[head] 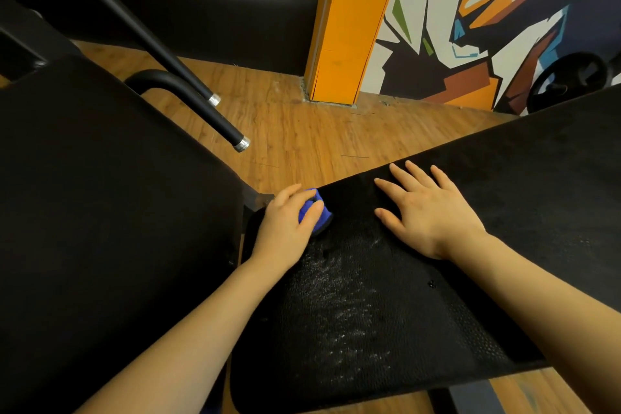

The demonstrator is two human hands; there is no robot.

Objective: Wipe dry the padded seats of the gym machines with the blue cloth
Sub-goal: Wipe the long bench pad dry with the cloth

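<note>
While unlabelled, blue cloth (315, 212) on seat (369, 296).

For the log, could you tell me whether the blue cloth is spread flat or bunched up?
Bunched up: the blue cloth shows only as a small wad gripped in the left hand.

Left hand wiping a padded seat

Left hand (285, 225) grips the blue cloth (314, 213) at the far-left corner of the seat (386, 312); right hand (426, 212) rests flat beside it.

Single head-worn wide-angle view, looking forward and steeply down, close over the black padded seat (369, 296), wood floor (302, 131) and painted wall (487, 10) beyond
</note>
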